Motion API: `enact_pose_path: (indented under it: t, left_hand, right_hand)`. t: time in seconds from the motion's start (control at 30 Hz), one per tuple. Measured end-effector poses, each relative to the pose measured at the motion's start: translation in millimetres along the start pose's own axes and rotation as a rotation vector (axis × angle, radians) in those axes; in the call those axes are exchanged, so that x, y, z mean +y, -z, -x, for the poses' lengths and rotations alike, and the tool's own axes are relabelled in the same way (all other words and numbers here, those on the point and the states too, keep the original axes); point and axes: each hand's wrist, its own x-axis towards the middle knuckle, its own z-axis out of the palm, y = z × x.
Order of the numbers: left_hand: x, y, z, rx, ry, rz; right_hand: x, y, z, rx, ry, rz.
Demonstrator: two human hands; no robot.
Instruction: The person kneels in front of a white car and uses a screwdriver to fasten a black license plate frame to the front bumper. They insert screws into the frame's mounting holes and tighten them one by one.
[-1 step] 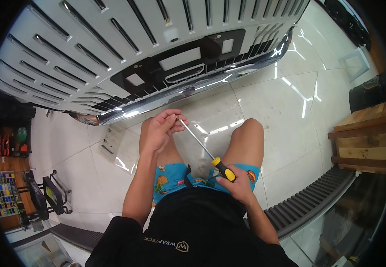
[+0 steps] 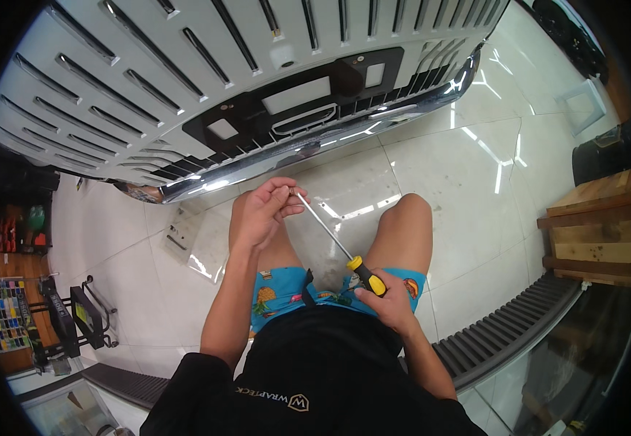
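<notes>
The right hand (image 2: 394,296) partly hides the screwdriver (image 2: 357,265); at twelve o'clock, the top edge crops the slatted panel (image 2: 235,87).

Right hand (image 2: 391,295) grips a black-and-yellow-handled screwdriver (image 2: 367,277), long steel shaft slanting away toward left hand (image 2: 269,209). Left thumb and fingertips gather at shaft's tip; anything pinched there too small to tell. Ahead: white slotted panel (image 2: 174,81), curved chrome bar (image 2: 279,161) along its near edge. Brown wooden box (image 2: 593,240) near right edge of pale tiled floor (image 2: 475,232).
</notes>
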Motion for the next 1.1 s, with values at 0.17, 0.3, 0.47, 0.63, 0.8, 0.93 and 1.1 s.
enact_pose_path:
  t: [0.17,0.3,0.47,0.63,0.8,0.93,1.1]
  left_hand:
    - [-5,0,7,-0.015,-0.029,0.005]
    - [-9,4,15,0.020,-0.045,-0.068]
    - [-15,10,19,0.003,-0.031,-0.081]
    - [-32,11,17,0.020,-0.004,0.050]
    - [-50,5,19,0.089,0.050,0.117]
    - [-54,3,19,0.081,0.093,0.139]
    - [-47,6,11,0.031,0.076,0.193]
  right_hand:
    - [2,2,-4,-0.022,-0.017,0.040]
    - [1,6,-6,-0.063,-0.008,0.062]
    - [-3,13,-8,-0.083,-0.041,0.156]
    - [-5,15,-9,-0.066,0.012,0.207]
    - [3,18,-7,-0.032,0.024,0.302]
    - [13,18,-5,-0.027,-0.005,0.291]
    - [16,-1,-12,-0.013,-0.066,0.212]
